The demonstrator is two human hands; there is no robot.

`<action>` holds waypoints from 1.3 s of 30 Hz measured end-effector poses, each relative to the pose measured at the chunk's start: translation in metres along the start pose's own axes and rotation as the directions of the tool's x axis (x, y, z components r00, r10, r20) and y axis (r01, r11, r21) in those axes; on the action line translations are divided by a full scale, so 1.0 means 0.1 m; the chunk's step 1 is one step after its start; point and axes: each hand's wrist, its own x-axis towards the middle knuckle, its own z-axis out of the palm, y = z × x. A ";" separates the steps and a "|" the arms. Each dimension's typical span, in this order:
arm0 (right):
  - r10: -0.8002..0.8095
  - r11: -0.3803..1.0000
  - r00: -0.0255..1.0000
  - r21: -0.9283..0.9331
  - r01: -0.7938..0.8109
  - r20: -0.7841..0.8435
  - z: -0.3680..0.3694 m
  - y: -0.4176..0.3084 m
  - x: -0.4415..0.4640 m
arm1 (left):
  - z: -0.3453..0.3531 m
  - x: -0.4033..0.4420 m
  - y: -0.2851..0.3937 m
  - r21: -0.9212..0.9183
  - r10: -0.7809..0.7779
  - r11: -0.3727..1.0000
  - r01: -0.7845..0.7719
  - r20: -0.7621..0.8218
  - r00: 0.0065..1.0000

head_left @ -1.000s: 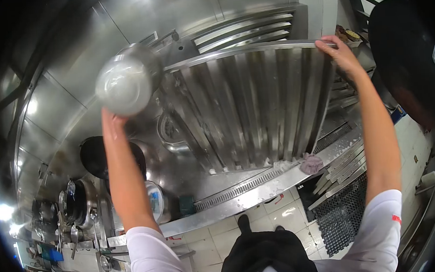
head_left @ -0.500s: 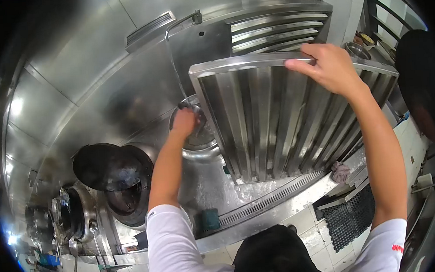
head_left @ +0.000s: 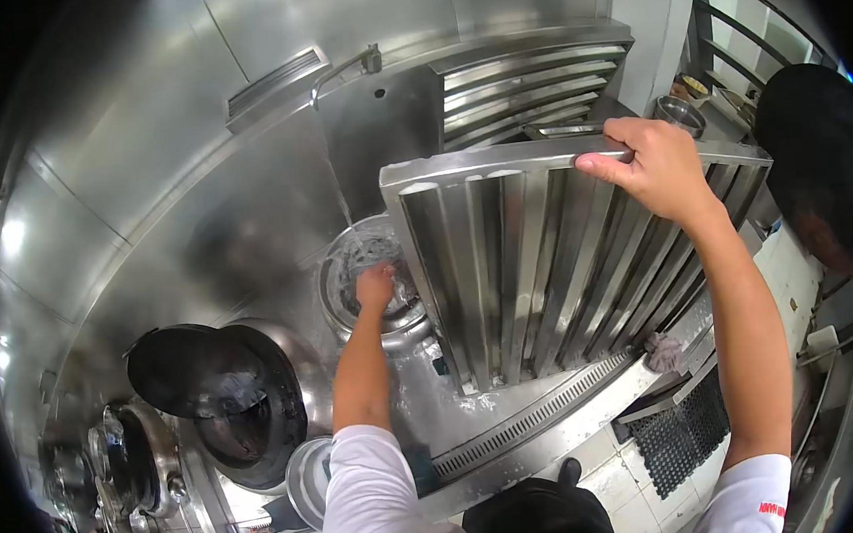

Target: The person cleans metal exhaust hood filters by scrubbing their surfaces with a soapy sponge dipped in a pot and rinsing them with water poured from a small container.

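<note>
My right hand [head_left: 657, 162] is wrapped over the top rail of a stainless-steel hood baffle filter [head_left: 529, 260], thumb on the near side. The filter stands tilted on the wet metal counter, its slats facing me. My left hand [head_left: 376, 285] is closed and reaches into a round metal basin [head_left: 329, 302] just left of the filter; whatever its fingers hold is hidden. From a thin wall tap [head_left: 344, 70] water falls into the basin, where the water is churned and foamy. A crumpled greyish cloth [head_left: 663, 352] lies by the filter's lower right side.
Blackened woks [head_left: 199, 373] sit at the left, beside a round pale metal rim [head_left: 308, 479]. A slotted drain channel [head_left: 533, 411] runs along the counter's front edge. Behind the filter is a louvred wall panel [head_left: 532, 79]. A black perforated mat [head_left: 681, 437] lies low at the right.
My left hand has moved from beneath the water stream to lower in the basin, and the water there is more stirred. My right hand keeps its hold on the filter; the view has shifted slightly.
</note>
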 end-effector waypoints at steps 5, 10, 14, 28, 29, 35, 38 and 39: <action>-0.022 1.000 0.999 0.000 0.022 -0.032 -0.02 0.02 0.00 | -0.83 -0.41 -0.04 -0.484 -0.115 0.874 0.031 -0.145 0.983; -0.045 0.998 0.997 0.046 0.042 0.060 -0.02 -0.23 0.04 | -2.69 -0.96 0.38 -0.320 0.275 0.881 -0.349 -0.255 0.927; -0.335 0.908 0.916 0.183 0.377 -0.220 0.50 -1.22 0.28 | -3.95 -1.22 0.90 -0.219 0.395 0.890 -0.399 -0.066 0.916; -0.388 0.886 0.862 0.125 0.446 -0.326 0.73 -0.94 0.24 | -4.71 -1.54 3.04 -0.201 0.335 0.924 -0.326 0.010 0.942; -0.364 0.903 0.884 0.123 0.412 -0.293 0.67 -0.71 0.19 | -4.63 -1.51 3.24 -0.174 0.312 0.936 -0.304 0.019 0.950; -0.268 0.948 0.936 0.110 0.298 -0.231 0.07 0.90 -0.29 | -3.97 -1.35 4.58 -0.326 0.355 0.891 -0.316 0.066 0.933; -0.228 0.974 0.922 -0.058 0.221 -0.312 -0.08 1.59 -0.56 | -3.61 -1.28 5.28 -0.431 0.402 0.845 -0.317 0.121 0.907; -0.277 0.949 0.901 -0.244 0.202 -0.334 0.01 1.81 -0.59 | -3.53 -1.28 5.51 -0.373 0.416 0.863 -0.340 0.142 0.898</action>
